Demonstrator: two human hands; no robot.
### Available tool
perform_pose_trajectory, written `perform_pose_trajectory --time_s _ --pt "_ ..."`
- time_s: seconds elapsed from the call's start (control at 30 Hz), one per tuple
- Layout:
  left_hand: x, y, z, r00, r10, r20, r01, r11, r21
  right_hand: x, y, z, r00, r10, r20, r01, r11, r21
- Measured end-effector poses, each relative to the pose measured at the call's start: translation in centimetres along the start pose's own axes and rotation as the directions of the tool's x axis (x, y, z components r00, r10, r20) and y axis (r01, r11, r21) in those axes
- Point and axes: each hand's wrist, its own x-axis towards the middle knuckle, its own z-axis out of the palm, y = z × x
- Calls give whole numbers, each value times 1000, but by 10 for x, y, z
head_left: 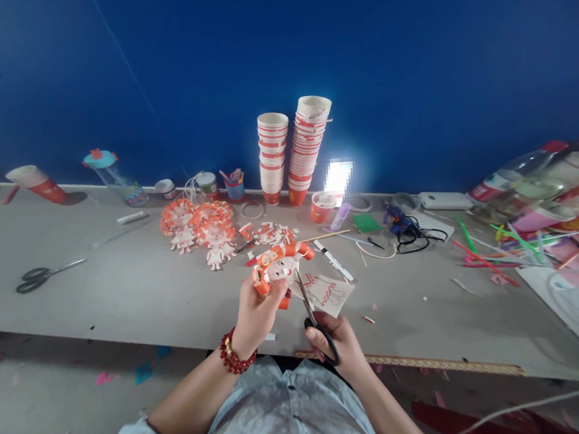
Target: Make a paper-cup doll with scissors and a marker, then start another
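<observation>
My left hand is closed on a paper doll with curled orange strips around its drawn head. A sheet of white paper with a red-outlined drawing extends from the doll toward the right; whether the two are joined I cannot tell. In my right hand is a pair of black-handled scissors, fingers in the handle loops. The blades point up and away from me, at the paper beside the doll's head. Several similar finished-looking dolls with orange curls lie on the table to the left.
Two tall stacks of paper cups stand against the blue wall. Paper scraps, a marker and a purple glue stick lie beyond my hands. Other scissors rest at left; bottles and coloured strips crowd the right.
</observation>
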Motion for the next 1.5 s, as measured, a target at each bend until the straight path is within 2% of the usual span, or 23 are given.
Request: perform_pose_trajectory --time_s 0.3,0.5,0.67,0.9,1.5 --pt "2 5 -3 998 -50 42 45 992 117 1 -5 3 999 22 -39 -19 997 75" --pt "7 1 -8 997 21 75 -34 986 164 -8 -5 -2 992 -1 128 -1 1000 18" --pt "9 2 -11 992 86 90 -100 981 164 -17 -11 -9 985 20 170 -23 1000 12" --pt "9 3 -11 990 84 118 -102 982 159 -17 -8 -14 988 52 147 -49 998 -26" --pt "9 8 -9 989 62 131 -77 990 115 -15 6 -13 989 -35 146 28 998 47"
